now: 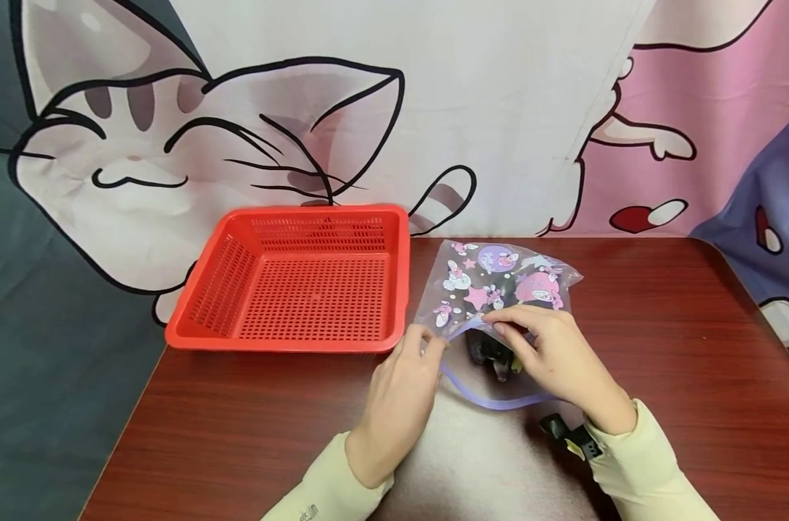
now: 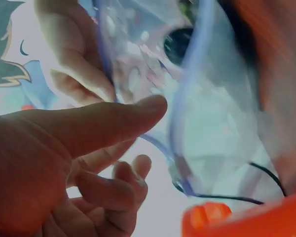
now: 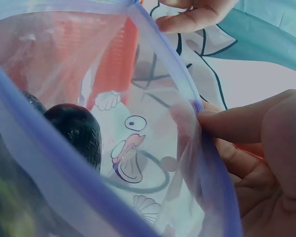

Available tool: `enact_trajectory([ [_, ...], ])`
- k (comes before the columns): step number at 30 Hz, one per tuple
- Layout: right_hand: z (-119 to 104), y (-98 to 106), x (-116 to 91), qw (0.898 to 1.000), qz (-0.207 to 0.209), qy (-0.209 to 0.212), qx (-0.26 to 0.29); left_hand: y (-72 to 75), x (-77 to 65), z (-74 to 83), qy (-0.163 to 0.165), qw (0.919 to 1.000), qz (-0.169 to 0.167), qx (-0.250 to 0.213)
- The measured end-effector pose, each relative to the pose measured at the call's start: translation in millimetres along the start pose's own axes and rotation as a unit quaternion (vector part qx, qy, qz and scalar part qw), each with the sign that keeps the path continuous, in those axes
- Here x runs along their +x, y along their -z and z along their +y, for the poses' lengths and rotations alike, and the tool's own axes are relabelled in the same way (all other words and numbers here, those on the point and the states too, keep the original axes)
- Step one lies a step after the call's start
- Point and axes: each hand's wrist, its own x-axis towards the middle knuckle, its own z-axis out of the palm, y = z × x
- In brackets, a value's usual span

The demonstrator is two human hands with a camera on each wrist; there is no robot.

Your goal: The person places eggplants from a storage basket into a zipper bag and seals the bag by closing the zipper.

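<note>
A clear zip bag [image 1: 460,289] with cartoon prints and a purple zip strip [image 1: 499,402] lies with its mouth parted toward me. Dark, glossy, rounded items [image 3: 76,131] are inside, with a yellow-green bit among them. My right hand [image 1: 554,354] pinches the far lip of the mouth between thumb and fingers, as the right wrist view also shows. At the left end of the mouth is my left hand [image 1: 404,398], fingertips right at the strip. In the left wrist view its thumb [image 2: 138,116] is extended over the bag, and the other fingers bend loosely apart from it.
A red perforated plastic basket [image 1: 316,343] stands left of the bag, its near right corner beside my left hand. The reddish-brown wooden table [image 1: 681,362] extends to the right. A cartoon-printed curtain [image 1: 512,108] hangs behind. A black strap device [image 1: 573,436] sits by my right wrist.
</note>
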Motion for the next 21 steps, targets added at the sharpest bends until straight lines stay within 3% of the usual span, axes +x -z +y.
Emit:
enact_trajectory([
  [11, 2, 11, -3, 1.0, 0.006, 0.016, -0.01, 0.6, 4.9, -14.1, -0.004, 0.9997, 0.025, 0.006],
  [16, 3, 13, -7, 0.998, 0.003, 0.049, -0.025, 4.7, 5.5, -17.6, 0.003, 0.9996, 0.026, 0.01],
  [21, 5, 14, -10, 0.996, 0.015, 0.083, -0.04, 6.8, 5.9, -21.1, -0.021, 0.9996, 0.013, 0.011],
])
